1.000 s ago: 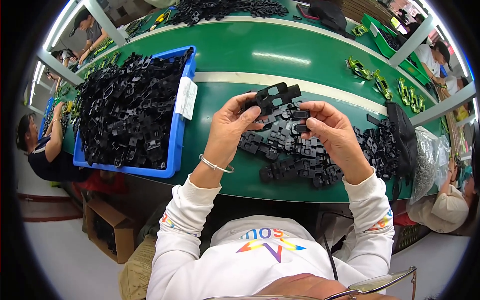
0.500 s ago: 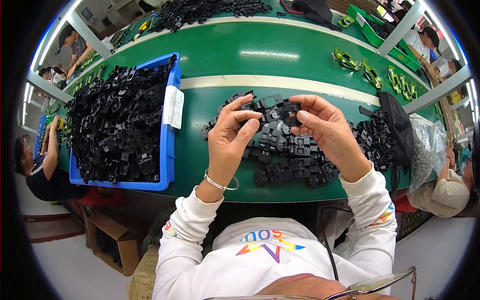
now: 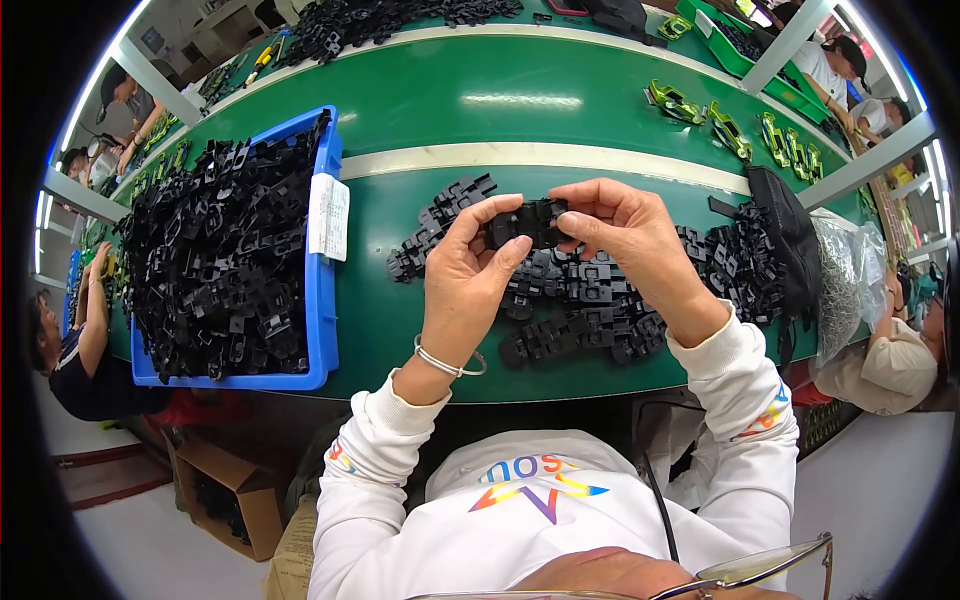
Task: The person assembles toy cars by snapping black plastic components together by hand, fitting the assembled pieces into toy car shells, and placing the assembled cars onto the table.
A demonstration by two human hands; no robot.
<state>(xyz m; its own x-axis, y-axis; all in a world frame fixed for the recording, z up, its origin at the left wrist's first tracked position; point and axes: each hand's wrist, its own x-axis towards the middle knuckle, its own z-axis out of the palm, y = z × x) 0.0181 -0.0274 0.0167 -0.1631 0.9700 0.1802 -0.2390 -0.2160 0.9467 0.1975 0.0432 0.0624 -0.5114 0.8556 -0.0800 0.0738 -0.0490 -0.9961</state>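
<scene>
The left hand (image 3: 464, 287) and right hand (image 3: 645, 248) each pinch, thumb against forefinger, one end of a black plastic part (image 3: 528, 227), held right of the blue tray (image 3: 319, 325) above the green bench (image 3: 385, 320); level alignment and light, even pressure from both sides appear advisable for control.

The left hand (image 3: 466, 288) and right hand (image 3: 642, 245) are partly covering the ends of the black part (image 3: 535, 224), and are hiding some of the near pile (image 3: 600, 292) beyond them. The far heap (image 3: 370, 22) is running past the top edge, and the glasses (image 3: 765, 567) are being cut off at the bottom. The white label (image 3: 328, 216) is carrying print too small to read.
</scene>
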